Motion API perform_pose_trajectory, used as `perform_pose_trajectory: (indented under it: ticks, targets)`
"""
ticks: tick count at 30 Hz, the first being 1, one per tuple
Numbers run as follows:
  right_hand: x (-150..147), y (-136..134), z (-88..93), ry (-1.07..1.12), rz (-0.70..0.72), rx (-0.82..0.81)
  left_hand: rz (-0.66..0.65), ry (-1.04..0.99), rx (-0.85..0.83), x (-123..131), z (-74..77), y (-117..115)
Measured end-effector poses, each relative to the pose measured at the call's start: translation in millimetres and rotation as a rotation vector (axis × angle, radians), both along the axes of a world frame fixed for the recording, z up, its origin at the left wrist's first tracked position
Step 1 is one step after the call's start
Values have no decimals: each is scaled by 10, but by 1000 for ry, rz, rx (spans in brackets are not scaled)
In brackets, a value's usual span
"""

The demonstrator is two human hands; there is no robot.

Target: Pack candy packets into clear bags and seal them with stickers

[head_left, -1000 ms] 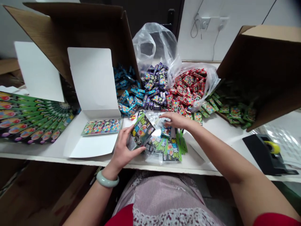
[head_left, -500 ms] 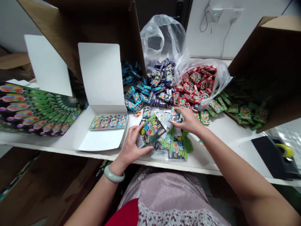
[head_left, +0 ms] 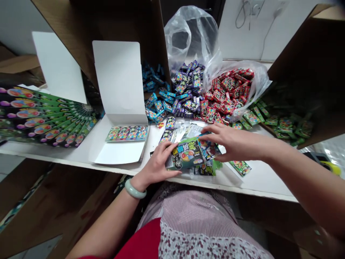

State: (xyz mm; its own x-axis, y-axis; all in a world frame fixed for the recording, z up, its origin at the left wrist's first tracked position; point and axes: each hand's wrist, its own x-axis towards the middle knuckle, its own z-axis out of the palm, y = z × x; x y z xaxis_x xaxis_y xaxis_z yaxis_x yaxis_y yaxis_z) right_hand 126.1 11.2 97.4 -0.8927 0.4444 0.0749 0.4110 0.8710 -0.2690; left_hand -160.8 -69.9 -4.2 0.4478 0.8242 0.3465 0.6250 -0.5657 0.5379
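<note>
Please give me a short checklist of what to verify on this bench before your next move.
Left hand holding the green card: ok.
Right hand gripping the small packet: cannot tell, the fingers cover it.
White box open, flap up: ok.
Printed sheet lying flat in the box: ok.
Loose packet kept with the piles: not ok, it lies apart.
Clear sleeves lying in order: cannot tell, the hands cover part of them.

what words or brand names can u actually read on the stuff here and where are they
None can be read and quoted.
Green card pack in the left hand: large stylised characters across it, too blurred to read.
Fanned green cards: print too small to read.
Red sweet packets: print too small to read.
</note>
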Motion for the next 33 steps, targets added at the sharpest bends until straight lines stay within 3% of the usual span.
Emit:
perform_pose_trajectory:
  ticks: [4, 8, 12, 15, 18, 22, 25, 29, 33]
  targets:
    - [-64, -2, 8, 0, -32, -10, 11, -48, -52, 51, 8, -2]
    - [-138, -35, -90, 141, -54, -144, 32, -82, -53, 108, -16, -11]
    - [-219, -187, -333, 431, -337, -177, 192, -88, 2, 156, -18, -54]
    - [-277, -334, -503, 568, -501, -394, 278, -144, 59, 211, 29, -57]
    - [-299, -398, -538, 687, -553, -652, 251, -313, -1, 303, 88, -29]
    - [-281, -418, -501, 635, -523, -578, 166, -686, -280, 464, 85, -17]
    - [-325, -520, -645, 736, -663, -510, 175, -861, -362, 548, -2, -58]
    - [-457, -713, -999, 1018, -862, -526, 180, -876, -405, 531, -147, -134]
    - [-521, -758, -1155, 1003, -854, -558, 173, -777, -499, 453, -195, -135]
